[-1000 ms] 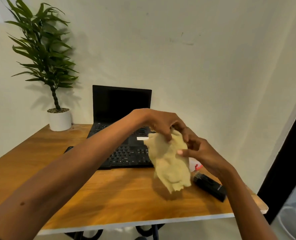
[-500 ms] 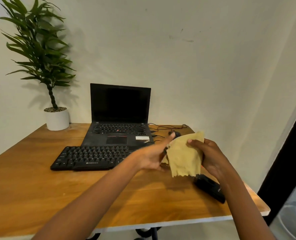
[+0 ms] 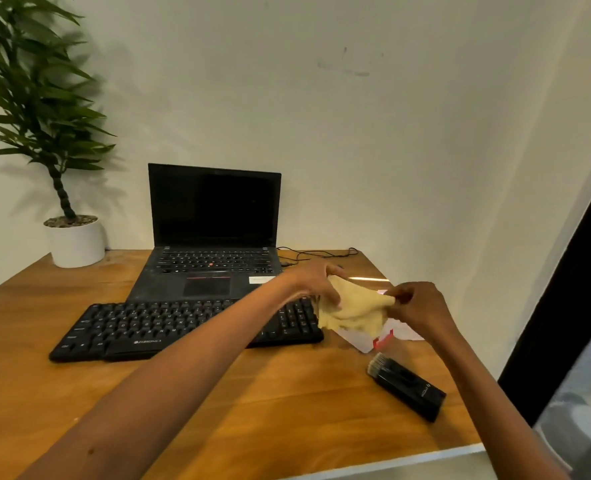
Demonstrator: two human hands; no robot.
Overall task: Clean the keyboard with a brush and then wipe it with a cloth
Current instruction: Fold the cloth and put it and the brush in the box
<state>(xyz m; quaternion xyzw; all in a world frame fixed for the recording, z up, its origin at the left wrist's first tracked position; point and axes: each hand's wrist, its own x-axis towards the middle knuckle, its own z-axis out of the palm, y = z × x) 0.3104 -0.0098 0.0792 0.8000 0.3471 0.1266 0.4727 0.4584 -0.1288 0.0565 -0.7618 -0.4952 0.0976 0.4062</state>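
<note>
The person is holding a soft, pale yellow cloth point(image 3: 354, 311) in the air between both hands, over the right end of a flat black external keyboard point(image 3: 141, 329) and the warm brown wooden surface point(image 3: 269, 403) beside it. The left hand point(image 3: 316, 282) is reaching across the keyboard, and its fingers point(image 3: 333, 296) are curling down over the cloth's left end and gripping the fabric. The right hand point(image 3: 420, 308) is pinching the cloth's right corner, its fingers bunched tight together on that corner. The fabric is stretching between the two grips, and its loose lower edge is hanging down without clearly touching anything.

The keyboard is lying flat in front of an open black laptop point(image 3: 214, 233) whose screen is dark. A black rectangular brush point(image 3: 408, 389) is lying on the surface near the right front corner, apart from the keyboard, with its bristle end pointing towards the cloth. A white paper packet with a red strip point(image 3: 377, 341) is resting just to the right of the keyboard, partly below the hanging cloth. A green leafy plant in a round white pot point(image 3: 77, 242) is standing at the far left corner, and a thin black cable point(image 3: 318, 253) is trailing along the back edge to the right of the laptop.
</note>
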